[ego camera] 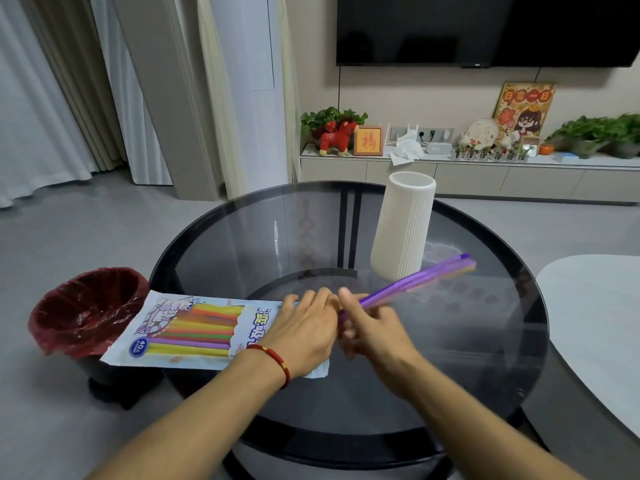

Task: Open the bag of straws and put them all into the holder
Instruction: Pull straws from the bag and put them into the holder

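Two hands meet over the near half of our round glass worktop (485,341). Our right hand (372,329) has its fingers curled around a small bunch of straws (415,282), mostly purple, which slant up and away to the right; their far tips hang just beside the base of the holder (403,223) and look slightly blurred. Our left hand (304,329), with a red cord bracelet (277,362) at the wrist, lies on the right end of the straw bag (194,329), fingers fairly straight and pressing it flat against the glass; we cannot tell whether the fingertips also pinch the bag's edge.

Most of the straws are in the bag: yellow, orange, green and purple ones show through its clear window. It lies flat, its left end reaching past the worktop's rim toward a bin (86,310) lined with a red liner on the floor. We see the white ribbed holder standing upright on the far right part of the glass, well apart from the bag.
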Demonstrator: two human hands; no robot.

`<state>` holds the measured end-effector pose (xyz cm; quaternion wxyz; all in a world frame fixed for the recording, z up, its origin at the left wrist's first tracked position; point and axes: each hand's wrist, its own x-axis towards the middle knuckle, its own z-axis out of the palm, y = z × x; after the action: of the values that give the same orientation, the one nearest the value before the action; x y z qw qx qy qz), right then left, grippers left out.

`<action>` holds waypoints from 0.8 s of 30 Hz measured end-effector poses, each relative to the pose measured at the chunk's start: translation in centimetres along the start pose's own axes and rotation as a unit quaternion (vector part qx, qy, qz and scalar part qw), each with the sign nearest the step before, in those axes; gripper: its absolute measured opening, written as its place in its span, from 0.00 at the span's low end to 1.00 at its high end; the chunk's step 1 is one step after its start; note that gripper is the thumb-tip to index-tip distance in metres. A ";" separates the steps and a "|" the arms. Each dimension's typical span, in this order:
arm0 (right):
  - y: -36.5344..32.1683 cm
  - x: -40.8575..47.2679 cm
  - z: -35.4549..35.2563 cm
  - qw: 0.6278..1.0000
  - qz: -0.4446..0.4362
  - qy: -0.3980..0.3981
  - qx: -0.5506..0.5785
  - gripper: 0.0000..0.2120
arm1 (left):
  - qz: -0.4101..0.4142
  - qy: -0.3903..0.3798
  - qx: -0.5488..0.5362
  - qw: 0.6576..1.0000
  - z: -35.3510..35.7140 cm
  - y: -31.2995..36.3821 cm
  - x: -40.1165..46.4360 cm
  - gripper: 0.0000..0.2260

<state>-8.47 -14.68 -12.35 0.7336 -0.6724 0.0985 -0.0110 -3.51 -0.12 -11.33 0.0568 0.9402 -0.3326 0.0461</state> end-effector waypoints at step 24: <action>-3.1 1.5 -0.4 0.981 -0.095 0.170 0.022 0.13 | -0.015 -0.023 -0.082 0.996 -0.2 -1.3 0.0 0.17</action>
<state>-6.69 -15.56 -9.52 0.7161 -0.6508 0.1570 -0.1974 -2.73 0.90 -11.26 0.1268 0.9381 -0.3222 -0.0039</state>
